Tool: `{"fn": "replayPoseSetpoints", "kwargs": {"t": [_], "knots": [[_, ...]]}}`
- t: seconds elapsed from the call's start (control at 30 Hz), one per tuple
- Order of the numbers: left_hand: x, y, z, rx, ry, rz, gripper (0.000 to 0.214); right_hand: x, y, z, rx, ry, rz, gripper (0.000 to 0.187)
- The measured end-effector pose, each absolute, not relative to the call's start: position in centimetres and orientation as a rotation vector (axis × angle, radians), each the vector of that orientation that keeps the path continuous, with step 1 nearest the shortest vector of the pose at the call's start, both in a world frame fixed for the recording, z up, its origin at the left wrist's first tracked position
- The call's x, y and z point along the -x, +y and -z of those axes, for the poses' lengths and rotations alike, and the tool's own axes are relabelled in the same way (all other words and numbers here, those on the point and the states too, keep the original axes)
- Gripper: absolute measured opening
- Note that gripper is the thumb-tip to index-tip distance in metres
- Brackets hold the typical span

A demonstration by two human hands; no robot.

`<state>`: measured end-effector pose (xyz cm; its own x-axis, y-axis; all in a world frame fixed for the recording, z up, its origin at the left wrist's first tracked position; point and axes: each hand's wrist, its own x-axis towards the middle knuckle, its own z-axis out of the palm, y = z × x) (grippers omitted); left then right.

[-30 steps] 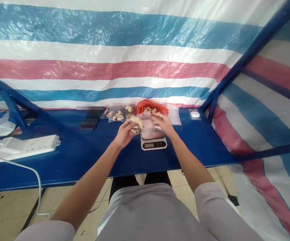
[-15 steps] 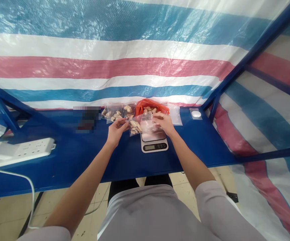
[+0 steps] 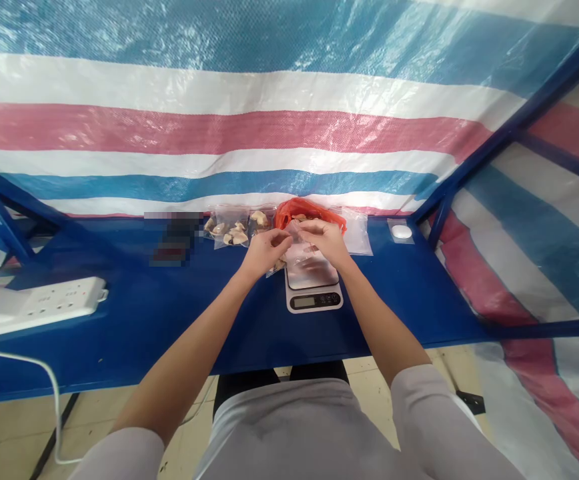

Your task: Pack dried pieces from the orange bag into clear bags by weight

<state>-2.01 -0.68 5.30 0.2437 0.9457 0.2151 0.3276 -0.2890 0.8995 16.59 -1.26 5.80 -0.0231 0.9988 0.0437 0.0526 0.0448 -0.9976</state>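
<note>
My right hand (image 3: pixel 322 240) pinches the clear bag (image 3: pixel 294 233) at its top, its long axis running toward 7 o'clock; my left hand (image 3: pixel 264 253) curls around its lower end above the scale (image 3: pixel 313 297).

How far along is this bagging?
Done: two filled clear bags lie on the blue table. In hand: the left hand and right hand pinch a third bag above the digital scale. Remaining: pale chunks in the red plastic bag, and a flat clear bag.

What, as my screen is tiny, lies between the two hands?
In the head view, a clear plastic bag lies between the left hand and right hand, pale pieces at its lower end.
</note>
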Motion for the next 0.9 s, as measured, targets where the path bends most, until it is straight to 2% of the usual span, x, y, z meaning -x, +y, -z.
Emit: {"fn": "replayPoseSetpoints", "kwargs": {"t": [0.27, 0.43, 0.7, 0.9], "knots": [[1.1, 1.2, -4.6, -1.214, 1.017, -1.017, 0.038, -17.0, -0.3, -6.2, 1.183, -1.302, -1.316, 0.032], [1.1, 2.0, -4.8, -1.095, 1.010, -0.942, 0.047, -17.2, 0.8, -6.5, 1.163, -1.364, -1.406, 0.030], [1.4, 3.7, -4.8, -1.010, 0.952, -0.893, 0.032, -17.7, 1.6, -7.7, 1.232, -1.438, -1.418, 0.022], [1.4, 3.4, -4.2, -1.022, 0.874, -0.925, 0.038, -17.9, 1.7, -8.0, 1.293, -1.632, -1.332, 0.016]]}}
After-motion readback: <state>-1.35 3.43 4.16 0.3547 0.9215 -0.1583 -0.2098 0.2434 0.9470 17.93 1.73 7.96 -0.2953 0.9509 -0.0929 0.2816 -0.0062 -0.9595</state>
